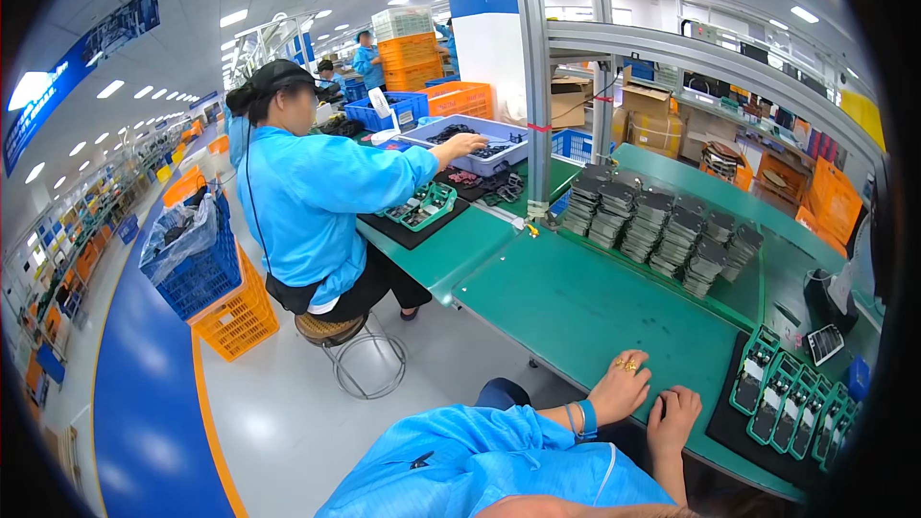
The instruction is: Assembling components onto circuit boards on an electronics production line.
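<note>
My left hand (621,388) rests at the front edge of the green worktable (566,302). Rings are on its fingers and a blue band is round the wrist. Its fingers are loosely bent and apart, with nothing seen in them. Just to the right, my right hand (674,417) lies on the same edge, thumb away from the bent fingers, also holding nothing that shows. The palms of both are hidden. Nearest to the right hand is a black mat (721,420) bearing a row of green trays (767,412) with dark and silver parts inside.
Several stacks of flat grey parts (652,221) stand at the table's far side, behind a metal post (537,86). To the left, a co-worker (326,192) in blue sits reaching into a grey bin (513,155). Blue and orange crates (235,312) stand on the floor behind.
</note>
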Tool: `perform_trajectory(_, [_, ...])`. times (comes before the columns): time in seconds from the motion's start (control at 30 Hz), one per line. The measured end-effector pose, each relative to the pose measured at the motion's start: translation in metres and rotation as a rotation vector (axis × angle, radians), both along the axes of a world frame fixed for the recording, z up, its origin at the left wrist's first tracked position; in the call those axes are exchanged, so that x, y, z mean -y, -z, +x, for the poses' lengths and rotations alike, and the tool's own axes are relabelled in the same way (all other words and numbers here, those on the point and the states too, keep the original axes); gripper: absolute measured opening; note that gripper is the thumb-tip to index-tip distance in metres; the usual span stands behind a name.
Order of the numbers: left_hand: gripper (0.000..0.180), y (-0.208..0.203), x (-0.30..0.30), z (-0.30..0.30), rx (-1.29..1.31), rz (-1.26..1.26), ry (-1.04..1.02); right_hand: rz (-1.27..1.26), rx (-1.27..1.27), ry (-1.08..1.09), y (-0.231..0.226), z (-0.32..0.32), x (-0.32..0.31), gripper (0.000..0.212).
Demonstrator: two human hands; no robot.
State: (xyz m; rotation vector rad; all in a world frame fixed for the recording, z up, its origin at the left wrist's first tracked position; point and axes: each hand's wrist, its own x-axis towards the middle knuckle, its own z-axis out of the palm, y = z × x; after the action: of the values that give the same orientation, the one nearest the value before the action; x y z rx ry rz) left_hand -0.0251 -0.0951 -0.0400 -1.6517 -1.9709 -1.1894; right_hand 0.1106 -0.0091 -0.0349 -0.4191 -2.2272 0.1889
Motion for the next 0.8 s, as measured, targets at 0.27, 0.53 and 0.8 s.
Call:
perform_trajectory(0.27, [0.022, -0.0002, 0.0008, -0.002, -0.003, -0.003, 0.002, 0.006, -0.008, -0.008, -0.0021, -0.0025, 0.0009, 0.011])
perform_trajectory(0.53, [0.021, -0.002, -0.0038, -0.0014, -0.032, 0.024, 0.023, 0.01, -0.011, -0.019, -0.0014, 0.0, -0.0026, 0.009])
perform_trajectory(0.8, [0.021, 0.0013, -0.001, 0.0003, -0.014, -0.005, 0.018, 0.003, -0.01, -0.027, -0.0006, 0.0002, 0.0002, 0.008])
